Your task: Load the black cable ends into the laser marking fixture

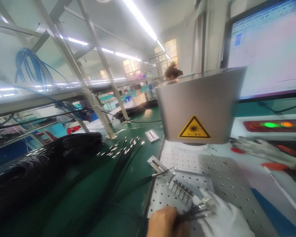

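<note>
My bare left hand (162,221) is closed around a bundle of black cables (191,214) at the bottom of the view. Metal connectors (207,205) at the bundle's ends lie against my right hand (227,215), which wears a white glove and appears to pinch them; blur hides its fingertips. Just beyond the hands, a metal fixture (181,191) with a row of slots sits on a perforated metal plate (160,197). One black cable with a metal end rests across the fixture's far part.
A metal laser head (197,105) with a yellow warning triangle overhangs the plate. More cables with metal ends (128,148) lie on the green table (138,164), beside dark cable coils (46,154). A monitor (268,49), lit buttons (273,125) and a glove (263,149) are right. Another person (172,73) is behind.
</note>
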`<act>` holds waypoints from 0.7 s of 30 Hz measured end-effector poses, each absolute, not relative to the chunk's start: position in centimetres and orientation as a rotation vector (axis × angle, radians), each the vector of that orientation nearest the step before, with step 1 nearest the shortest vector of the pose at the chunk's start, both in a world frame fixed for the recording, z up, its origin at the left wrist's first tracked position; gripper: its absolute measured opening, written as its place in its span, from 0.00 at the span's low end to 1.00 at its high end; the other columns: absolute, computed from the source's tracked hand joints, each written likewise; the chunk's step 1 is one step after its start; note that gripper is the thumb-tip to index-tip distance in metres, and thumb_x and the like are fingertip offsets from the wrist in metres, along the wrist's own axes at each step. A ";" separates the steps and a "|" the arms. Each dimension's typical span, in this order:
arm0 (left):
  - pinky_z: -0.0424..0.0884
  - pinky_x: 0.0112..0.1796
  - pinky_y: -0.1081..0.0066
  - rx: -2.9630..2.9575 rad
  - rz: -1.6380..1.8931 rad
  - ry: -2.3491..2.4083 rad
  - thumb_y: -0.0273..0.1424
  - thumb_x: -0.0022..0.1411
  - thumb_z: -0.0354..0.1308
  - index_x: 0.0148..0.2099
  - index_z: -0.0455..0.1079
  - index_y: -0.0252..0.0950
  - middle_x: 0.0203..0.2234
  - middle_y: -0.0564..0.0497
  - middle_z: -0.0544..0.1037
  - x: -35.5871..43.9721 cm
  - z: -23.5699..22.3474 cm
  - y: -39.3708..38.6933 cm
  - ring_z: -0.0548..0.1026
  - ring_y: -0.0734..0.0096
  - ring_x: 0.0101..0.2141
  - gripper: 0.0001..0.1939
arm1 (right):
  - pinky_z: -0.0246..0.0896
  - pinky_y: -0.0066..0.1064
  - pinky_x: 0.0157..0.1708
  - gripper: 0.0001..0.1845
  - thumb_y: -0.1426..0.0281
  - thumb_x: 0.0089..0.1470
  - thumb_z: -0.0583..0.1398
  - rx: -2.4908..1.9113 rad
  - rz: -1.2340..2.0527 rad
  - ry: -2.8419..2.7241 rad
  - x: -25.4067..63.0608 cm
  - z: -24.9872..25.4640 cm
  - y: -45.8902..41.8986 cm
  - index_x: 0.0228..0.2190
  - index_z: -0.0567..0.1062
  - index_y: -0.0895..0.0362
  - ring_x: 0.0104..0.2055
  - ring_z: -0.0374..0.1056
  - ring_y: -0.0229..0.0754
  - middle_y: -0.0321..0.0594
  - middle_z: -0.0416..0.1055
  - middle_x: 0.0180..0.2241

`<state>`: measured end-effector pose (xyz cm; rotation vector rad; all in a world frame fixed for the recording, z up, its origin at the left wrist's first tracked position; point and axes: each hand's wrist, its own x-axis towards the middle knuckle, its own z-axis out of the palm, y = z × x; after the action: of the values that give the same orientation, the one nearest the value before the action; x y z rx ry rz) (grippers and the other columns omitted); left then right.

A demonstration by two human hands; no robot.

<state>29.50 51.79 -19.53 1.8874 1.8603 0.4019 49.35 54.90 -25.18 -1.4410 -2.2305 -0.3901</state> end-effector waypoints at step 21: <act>0.41 0.20 0.73 1.168 0.567 1.529 0.45 0.47 0.63 0.27 0.69 0.33 0.16 0.55 0.70 28.4 -13.2 55.4 0.50 0.84 0.15 0.18 | 0.59 0.39 0.38 0.18 0.70 0.58 0.51 -1.372 -0.340 -2.169 48.9 -24.4 55.2 0.43 0.77 0.43 0.45 0.69 0.44 0.37 0.72 0.47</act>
<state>28.38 55.42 -13.22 1.1681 1.5290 0.5665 48.90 55.15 -24.35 -1.3716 -2.1691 -0.3398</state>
